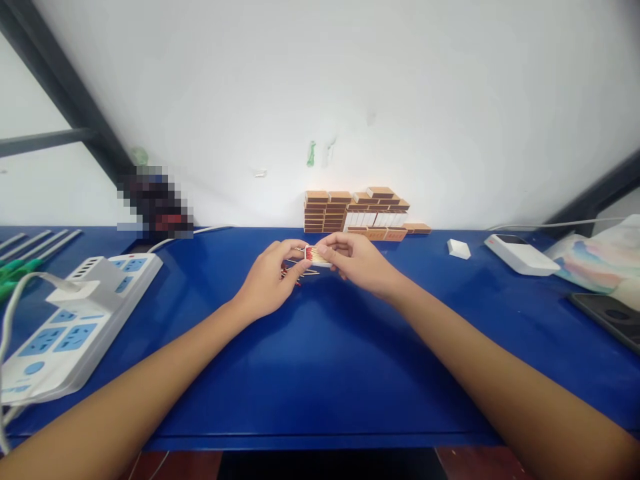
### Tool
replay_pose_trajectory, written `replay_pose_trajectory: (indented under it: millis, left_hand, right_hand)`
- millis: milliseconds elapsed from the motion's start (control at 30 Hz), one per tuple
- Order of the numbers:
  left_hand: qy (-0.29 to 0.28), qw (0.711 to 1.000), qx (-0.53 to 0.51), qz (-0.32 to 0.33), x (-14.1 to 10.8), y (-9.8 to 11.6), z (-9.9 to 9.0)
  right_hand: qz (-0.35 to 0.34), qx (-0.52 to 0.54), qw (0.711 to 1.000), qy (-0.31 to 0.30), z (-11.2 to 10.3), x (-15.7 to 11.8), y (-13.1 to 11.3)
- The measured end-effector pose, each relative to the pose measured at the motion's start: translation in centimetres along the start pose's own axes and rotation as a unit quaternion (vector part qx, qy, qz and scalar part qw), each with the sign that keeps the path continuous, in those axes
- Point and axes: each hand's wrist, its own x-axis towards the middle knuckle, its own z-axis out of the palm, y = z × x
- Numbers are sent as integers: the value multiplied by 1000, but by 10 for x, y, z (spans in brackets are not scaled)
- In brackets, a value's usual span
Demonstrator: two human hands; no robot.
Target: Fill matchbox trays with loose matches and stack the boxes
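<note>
A small white matchbox tray [325, 264] filled with red-headed matches is held between both hands above the blue table. My left hand [273, 277] has its fingers and thumb closed on the tray's left end. At the right end, my right hand [357, 261] grips the tray, its thumb lying over the matches. Several loose matches [310, 272] lie on the table beneath and beside the tray, partly covered by my left hand. Behind the hands, stacked matchboxes [325, 212] stand against the wall, with white trays [376, 219] among them.
A white power strip [125, 277] with plugs and cables lies at the left, near green-handled tools [27, 267]. At the right are a small white block [459, 249], a white device [523, 255], a dark phone-like object [607, 317] and a colourful plastic bag [600, 257].
</note>
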Motion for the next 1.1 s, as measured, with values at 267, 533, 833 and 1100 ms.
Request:
replay_pose_trajectory:
  millis: [267, 533, 833, 1100]
  left_hand:
    - [16, 1000, -3, 5, 3, 2, -5]
    - [130, 989, 64, -20, 20, -17, -31]
    - [62, 996, 62, 1, 10, -16, -14]
    - [43, 996, 73, 17, 4, -11, -11]
  right_hand:
    - [6, 11, 999, 32, 2, 1, -2]
    - [-123, -250, 903, 328, -43, 18, 18]
    - [53, -358, 800, 479, -191, 1, 4]
    - [248, -302, 848, 359, -214, 16, 54]
